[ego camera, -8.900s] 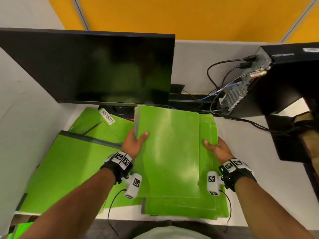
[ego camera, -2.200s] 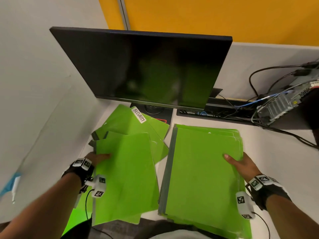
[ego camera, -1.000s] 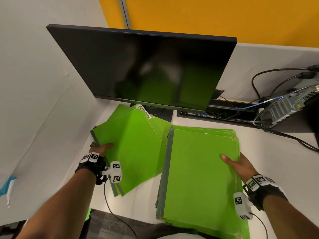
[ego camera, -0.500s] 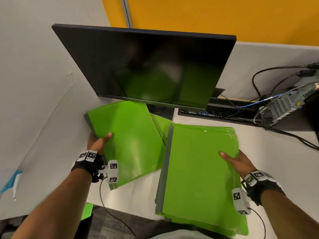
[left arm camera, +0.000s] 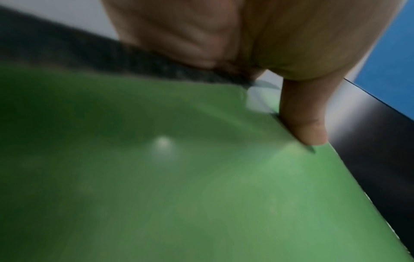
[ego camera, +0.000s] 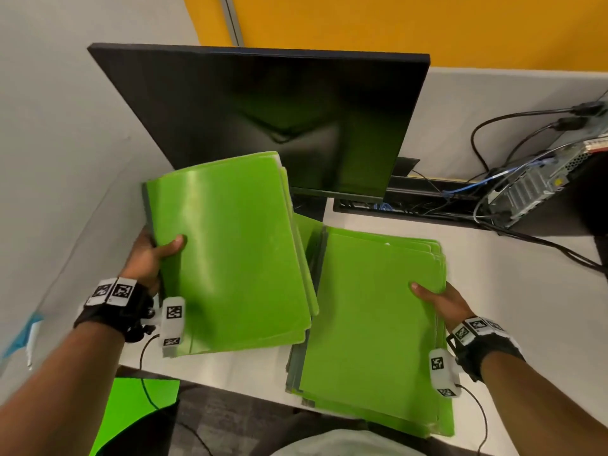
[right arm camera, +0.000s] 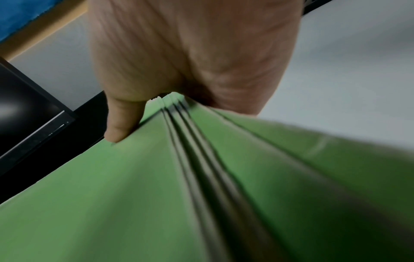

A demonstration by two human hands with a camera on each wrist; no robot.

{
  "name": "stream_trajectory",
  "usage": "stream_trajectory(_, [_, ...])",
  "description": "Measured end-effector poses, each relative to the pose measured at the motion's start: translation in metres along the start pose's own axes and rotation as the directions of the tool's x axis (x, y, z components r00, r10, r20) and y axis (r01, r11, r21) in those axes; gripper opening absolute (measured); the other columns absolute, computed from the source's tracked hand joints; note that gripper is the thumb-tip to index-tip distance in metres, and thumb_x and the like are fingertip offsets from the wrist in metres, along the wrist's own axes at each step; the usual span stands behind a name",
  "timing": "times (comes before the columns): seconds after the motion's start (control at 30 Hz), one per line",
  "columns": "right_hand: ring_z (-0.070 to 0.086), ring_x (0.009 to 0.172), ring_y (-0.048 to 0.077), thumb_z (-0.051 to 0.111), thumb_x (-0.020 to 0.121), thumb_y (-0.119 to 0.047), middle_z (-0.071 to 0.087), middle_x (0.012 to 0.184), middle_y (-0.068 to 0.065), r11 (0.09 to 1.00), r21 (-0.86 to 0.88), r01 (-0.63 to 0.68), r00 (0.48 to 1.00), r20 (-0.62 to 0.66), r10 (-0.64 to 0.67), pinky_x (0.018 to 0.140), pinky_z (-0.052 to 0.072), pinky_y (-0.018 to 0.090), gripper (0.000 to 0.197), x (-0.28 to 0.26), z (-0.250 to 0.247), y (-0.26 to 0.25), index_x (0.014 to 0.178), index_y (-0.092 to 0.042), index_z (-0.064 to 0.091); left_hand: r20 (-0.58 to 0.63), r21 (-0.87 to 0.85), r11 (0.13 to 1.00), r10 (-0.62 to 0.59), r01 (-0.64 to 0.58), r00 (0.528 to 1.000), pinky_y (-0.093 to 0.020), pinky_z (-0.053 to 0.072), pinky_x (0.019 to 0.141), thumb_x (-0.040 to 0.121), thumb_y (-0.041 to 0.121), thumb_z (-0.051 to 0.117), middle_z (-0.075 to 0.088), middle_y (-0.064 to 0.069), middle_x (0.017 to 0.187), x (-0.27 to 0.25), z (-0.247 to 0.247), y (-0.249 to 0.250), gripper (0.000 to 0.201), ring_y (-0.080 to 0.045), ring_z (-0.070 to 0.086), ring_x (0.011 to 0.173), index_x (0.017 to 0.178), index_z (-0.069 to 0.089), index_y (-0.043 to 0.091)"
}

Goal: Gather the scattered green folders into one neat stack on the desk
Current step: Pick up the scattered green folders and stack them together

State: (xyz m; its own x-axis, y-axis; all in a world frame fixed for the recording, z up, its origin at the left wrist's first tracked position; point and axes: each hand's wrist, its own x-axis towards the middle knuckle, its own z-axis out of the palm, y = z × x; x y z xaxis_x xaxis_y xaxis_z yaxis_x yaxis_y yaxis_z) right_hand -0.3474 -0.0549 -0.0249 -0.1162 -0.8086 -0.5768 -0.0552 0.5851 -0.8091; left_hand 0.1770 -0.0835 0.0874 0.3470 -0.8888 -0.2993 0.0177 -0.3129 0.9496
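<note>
My left hand (ego camera: 154, 255) grips a bundle of green folders (ego camera: 230, 258) by its left edge, thumb on top, and holds it lifted above the desk's left side; the left wrist view shows the thumb (left arm camera: 302, 127) pressed on the green cover (left arm camera: 179, 186). On the right lies a stack of green folders (ego camera: 371, 330), its near end over the desk's front edge. My right hand (ego camera: 434, 301) grips that stack at its right edge, thumb on top, and the right wrist view shows the layered folder edges (right arm camera: 179, 141) running into the palm. A corner of another green folder (ego camera: 304, 230) shows between the two piles.
A black monitor (ego camera: 279, 116) stands right behind the lifted bundle. A computer case (ego camera: 533, 189) with cables (ego camera: 493, 153) sits at the back right. A grey partition wall (ego camera: 65, 126) borders the desk (ego camera: 230, 363) on the left. Something green (ego camera: 131, 413) lies on the floor below.
My left hand has raised the bundle off the desk and swung it toward the right stack. The right hand has stayed on the stack's right edge.
</note>
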Motion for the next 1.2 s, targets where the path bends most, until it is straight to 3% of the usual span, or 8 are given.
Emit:
stream_trajectory(0.13, [0.066, 0.107, 0.031, 0.091, 0.029, -0.064, 0.07, 0.117, 0.008, 0.999, 0.042, -0.032, 0.999, -0.013, 0.032, 0.1, 0.048, 0.053, 0.116, 0.002, -0.001, -0.001, 0.13, -0.016, 0.06, 0.157, 0.068, 0.997, -0.053, 0.043, 0.986, -0.039, 0.059, 0.061, 0.079, -0.006, 0.065, 0.067, -0.015, 0.1, -0.004, 0.059, -0.003, 0.047, -0.02, 0.071, 0.07, 0.122, 0.045, 0.003])
stream_trajectory(0.27, [0.069, 0.106, 0.033, 0.092, 0.036, -0.063, 0.073, 0.118, 0.008, 0.993, 0.079, -0.085, 0.996, -0.015, 0.087, 0.098, 0.05, 0.056, 0.108, 0.009, -0.007, 0.007, 0.13, -0.02, 0.062, 0.256, 0.212, 0.97, -0.171, 0.117, 0.952, -0.05, 0.051, 0.09, 0.071, 0.0, 0.077, 0.063, -0.015, 0.113, -0.007, 0.125, -0.037, 0.067, -0.031, 0.064, 0.097, 0.12, 0.034, 0.015])
stream_trajectory(0.4, [0.065, 0.114, 0.033, 0.085, 0.044, -0.074, 0.068, 0.127, 0.007, 0.987, 0.115, -0.109, 0.992, -0.054, 0.116, 0.103, 0.046, 0.056, 0.106, 0.037, -0.024, 0.039, 0.133, -0.023, 0.059, 0.186, 0.356, 0.921, -0.234, 0.157, 0.954, -0.046, 0.051, 0.093, 0.065, 0.019, 0.085, 0.064, -0.013, 0.115, -0.011, 0.165, -0.077, 0.075, -0.028, 0.063, 0.098, 0.116, 0.031, 0.021])
stream_trajectory(0.57, [0.048, 0.13, 0.025, 0.064, 0.078, -0.072, 0.05, 0.137, -0.002, 0.988, 0.104, -0.118, 0.989, -0.073, 0.126, 0.106, 0.037, 0.042, 0.089, 0.004, -0.005, 0.004, 0.145, -0.017, 0.043, 0.251, 0.367, 0.921, -0.234, 0.131, 0.939, -0.044, 0.048, 0.098, 0.075, 0.022, 0.078, 0.056, -0.004, 0.121, -0.041, 0.195, -0.088, 0.077, -0.025, 0.057, 0.108, 0.134, 0.029, 0.015])
stream_trajectory(0.9, [0.066, 0.112, 0.027, 0.087, 0.037, -0.072, 0.07, 0.121, 0.005, 0.998, 0.047, 0.039, 0.999, 0.008, -0.039, 0.103, 0.047, 0.05, 0.114, -0.003, -0.005, 0.007, 0.133, -0.017, 0.058, 0.481, 0.284, 0.958, -0.182, 0.044, 0.857, -0.038, 0.035, 0.11, 0.086, 0.033, 0.065, 0.042, 0.003, 0.14, -0.064, 0.225, -0.097, 0.07, -0.018, 0.043, 0.128, 0.143, 0.025, 0.024])
stream_trajectory(1.0, [0.065, 0.113, 0.027, 0.082, 0.057, -0.059, 0.069, 0.123, 0.008, 0.999, 0.006, 0.05, 0.999, 0.001, -0.05, 0.105, 0.045, 0.052, 0.091, -0.006, -0.005, 0.008, 0.133, -0.015, 0.058, 0.032, 0.583, 0.8, -0.196, 0.141, 0.98, -0.036, 0.03, 0.112, 0.088, 0.049, 0.054, 0.036, -0.012, 0.146, -0.04, 0.199, -0.097, 0.067, -0.027, 0.038, 0.133, 0.141, 0.039, 0.01])
stream_trajectory(1.07, [0.065, 0.113, 0.027, 0.083, 0.062, -0.06, 0.069, 0.124, 0.007, 0.998, -0.022, 0.051, 0.999, 0.009, -0.05, 0.105, 0.045, 0.053, 0.088, -0.006, -0.007, 0.011, 0.134, -0.017, 0.057, -0.37, 0.715, 0.524, -0.278, 0.463, 0.886, -0.038, 0.034, 0.106, 0.083, 0.062, 0.05, 0.038, -0.017, 0.142, -0.027, 0.166, -0.099, 0.082, -0.032, 0.039, 0.13, 0.139, 0.04, 0.003])
stream_trajectory(1.2, [0.064, 0.114, 0.026, 0.079, 0.052, -0.071, 0.069, 0.123, 0.004, 0.996, -0.07, 0.059, 0.998, 0.012, -0.059, 0.105, 0.045, 0.052, 0.101, -0.002, -0.009, 0.01, 0.135, -0.018, 0.055, -0.516, 0.601, 0.398, -0.469, 0.693, 0.717, -0.044, 0.038, 0.101, 0.065, 0.076, 0.058, 0.027, -0.02, 0.143, -0.007, 0.133, -0.098, 0.118, -0.034, 0.034, 0.13, 0.145, 0.018, -0.001])
